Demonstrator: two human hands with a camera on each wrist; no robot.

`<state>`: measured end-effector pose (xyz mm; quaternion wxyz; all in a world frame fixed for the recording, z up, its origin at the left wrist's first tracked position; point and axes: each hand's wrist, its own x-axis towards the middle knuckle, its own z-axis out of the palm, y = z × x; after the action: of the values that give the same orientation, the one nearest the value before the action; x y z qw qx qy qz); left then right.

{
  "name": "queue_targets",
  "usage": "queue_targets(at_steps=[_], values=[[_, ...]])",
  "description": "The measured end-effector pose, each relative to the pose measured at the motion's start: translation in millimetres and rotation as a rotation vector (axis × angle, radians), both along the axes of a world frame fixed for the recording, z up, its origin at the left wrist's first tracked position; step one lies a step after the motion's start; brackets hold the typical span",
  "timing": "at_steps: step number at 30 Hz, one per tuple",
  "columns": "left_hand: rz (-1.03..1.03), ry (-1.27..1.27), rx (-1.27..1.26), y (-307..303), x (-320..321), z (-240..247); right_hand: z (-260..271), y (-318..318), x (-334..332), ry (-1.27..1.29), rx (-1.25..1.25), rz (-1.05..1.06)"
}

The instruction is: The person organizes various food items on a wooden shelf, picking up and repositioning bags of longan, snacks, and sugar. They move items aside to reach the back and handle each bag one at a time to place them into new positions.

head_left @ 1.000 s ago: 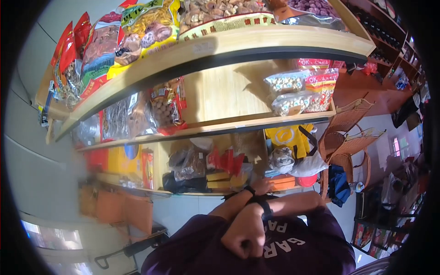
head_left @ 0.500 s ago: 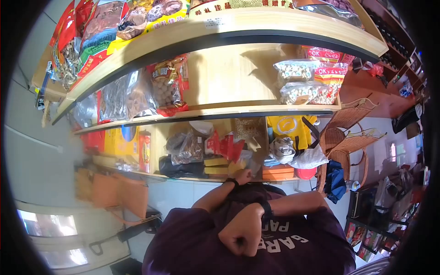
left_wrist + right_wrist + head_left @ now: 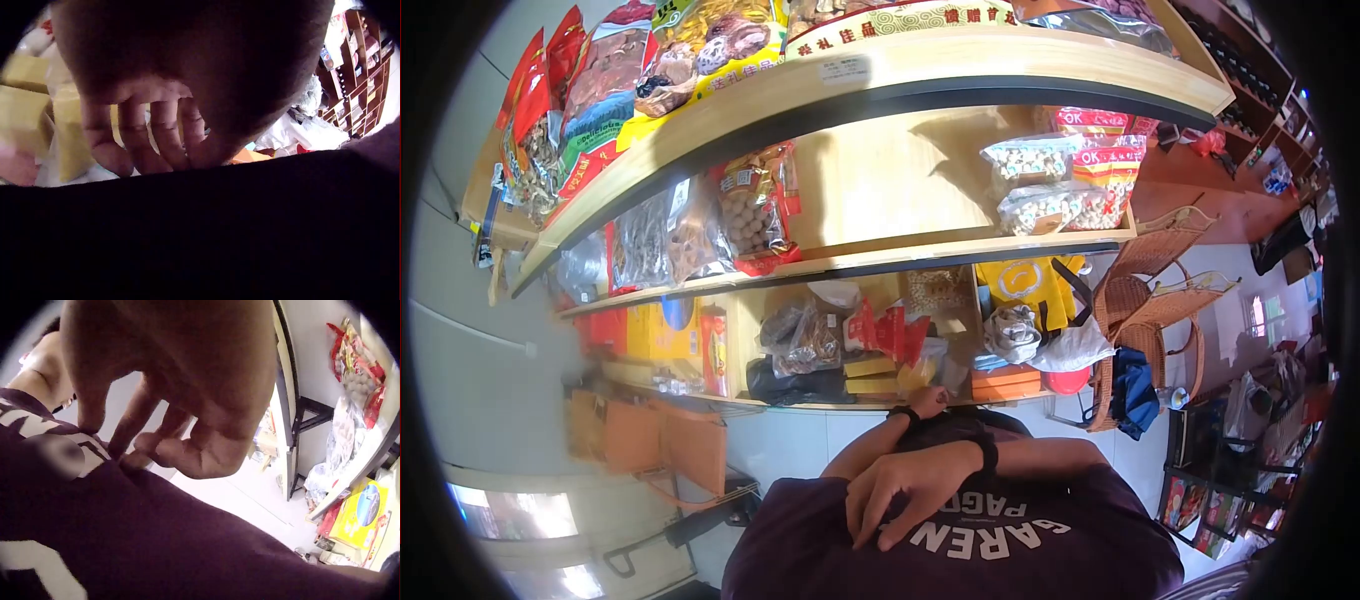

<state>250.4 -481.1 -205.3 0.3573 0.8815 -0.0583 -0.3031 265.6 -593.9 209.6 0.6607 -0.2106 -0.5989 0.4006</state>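
Observation:
My left hand (image 3: 928, 402) is in front of the lowest shelf, near the yellow boxes (image 3: 870, 377). In the left wrist view its fingers (image 3: 164, 128) hang loosely bent with nothing in them, their tips hidden behind dark cloth. Close to my chest is my right hand (image 3: 910, 488), its fingers loose and partly spread over the purple T-shirt (image 3: 1040, 510). The right wrist view has these fingers (image 3: 206, 450) slightly bent, tips right at the shirt, holding nothing. Dark bands circle both wrists.
Bagged dried goods fill the top shelf (image 3: 960, 70). On the middle shelf are a bag of round brown goods (image 3: 750, 215) and white-filled bags (image 3: 1040, 185). Below are orange boxes (image 3: 1005, 383) and a white plastic bag (image 3: 1075, 345). A wicker basket (image 3: 1165, 300) stands at right.
My right hand has loosened from a curled fist into partly spread fingers at the chest. The left hand has shifted left, away from the orange boxes.

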Motion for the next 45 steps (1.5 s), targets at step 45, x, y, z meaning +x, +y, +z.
queue_targets(at_steps=[45], values=[[-0.347, 0.191, 0.507, 17.1, 335.7, 11.5, -49.6, -57.6, 49.5, 0.364, -0.101, 0.191]])
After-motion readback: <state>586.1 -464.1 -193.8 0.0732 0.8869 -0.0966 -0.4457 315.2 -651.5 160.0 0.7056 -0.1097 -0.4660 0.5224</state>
